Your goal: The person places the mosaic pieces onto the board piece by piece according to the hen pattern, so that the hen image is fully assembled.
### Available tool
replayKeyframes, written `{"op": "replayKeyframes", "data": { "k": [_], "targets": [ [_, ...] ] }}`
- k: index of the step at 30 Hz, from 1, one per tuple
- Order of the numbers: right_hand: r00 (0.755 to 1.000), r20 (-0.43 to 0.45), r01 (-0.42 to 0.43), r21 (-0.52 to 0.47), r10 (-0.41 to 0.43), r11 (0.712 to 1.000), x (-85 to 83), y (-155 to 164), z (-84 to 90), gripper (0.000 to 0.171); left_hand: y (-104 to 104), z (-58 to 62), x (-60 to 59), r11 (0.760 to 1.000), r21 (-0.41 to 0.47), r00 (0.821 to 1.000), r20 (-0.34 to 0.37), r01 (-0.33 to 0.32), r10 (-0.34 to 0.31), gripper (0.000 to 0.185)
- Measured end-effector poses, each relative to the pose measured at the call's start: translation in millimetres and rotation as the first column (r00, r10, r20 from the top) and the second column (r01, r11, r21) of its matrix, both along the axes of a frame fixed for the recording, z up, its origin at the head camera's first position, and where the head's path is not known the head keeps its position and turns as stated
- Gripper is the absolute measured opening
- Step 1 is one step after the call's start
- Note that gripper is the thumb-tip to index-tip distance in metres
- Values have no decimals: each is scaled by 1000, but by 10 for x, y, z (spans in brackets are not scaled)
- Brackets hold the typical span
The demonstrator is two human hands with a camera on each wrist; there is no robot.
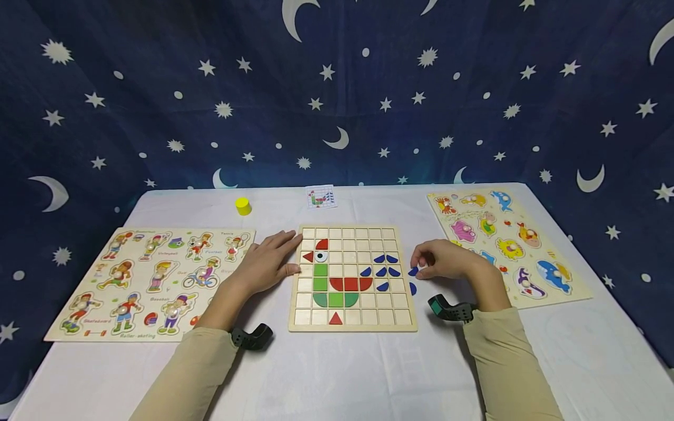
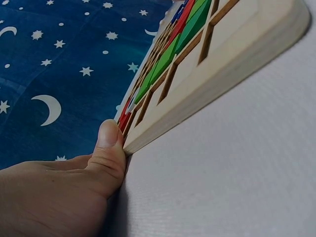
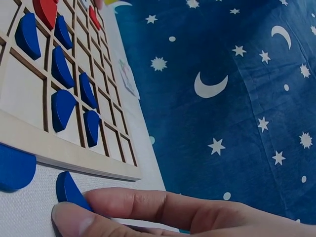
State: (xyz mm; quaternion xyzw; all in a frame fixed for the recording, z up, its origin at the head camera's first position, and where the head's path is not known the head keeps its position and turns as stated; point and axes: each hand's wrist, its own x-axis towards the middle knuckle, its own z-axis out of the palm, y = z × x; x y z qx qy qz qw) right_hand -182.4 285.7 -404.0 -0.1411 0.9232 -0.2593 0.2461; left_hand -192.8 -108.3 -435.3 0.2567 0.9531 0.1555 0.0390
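Observation:
A wooden grid board (image 1: 354, 328) lies mid-table, its squares partly filled with red, green and blue pieces and a round eye piece (image 1: 320, 256) that form a bird-like picture. Just off the board's right edge, my right hand (image 1: 444, 260) pinches a blue half-round piece (image 3: 70, 190) between thumb and finger. A second blue half-round piece (image 1: 413, 289) lies on the cloth nearer me, beside the board. My left hand (image 1: 267, 264) rests at the board's left edge with fingers extended, its thumb (image 2: 107, 136) touching the rim.
Behind the board lies a small picture card (image 1: 321, 197). A yellow cylinder (image 1: 243, 206) stands at the back left. A sports-figure puzzle board (image 1: 126, 237) lies left, partly under my left forearm; a sea-animal puzzle board (image 1: 568, 292) lies right, behind my right hand.

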Motion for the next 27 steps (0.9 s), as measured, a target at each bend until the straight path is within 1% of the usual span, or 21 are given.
{"op": "replayKeyframes", "data": {
  "k": [6,12,16,19,22,27],
  "targets": [
    [1000,3,19,25,-19,1000,6,-8,23,10,6,9,-1,1000,-5,1000,2,-1,1,73],
    [1000,-22,14,40,-13,999,11,-5,41,11,7,11,-2,1000,-8,1000,1,-3,3,73],
    [999,-39,8,28,-7,1000,24,-42,84,10,2,10,0,1000,-6,1000,3,-3,3,73],
    [999,-35,-15,3,16,1000,41,-118,128,10,0,10,2,1000,-5,1000,5,-3,3,73],
    [998,-29,-64,-24,63,998,57,-212,158,12,-1,7,1,1000,-8,1000,3,-2,2,72],
    [993,-16,-121,-36,121,992,90,-326,161,14,0,-6,0,1000,-10,1000,3,-4,4,73]
  ]
}}
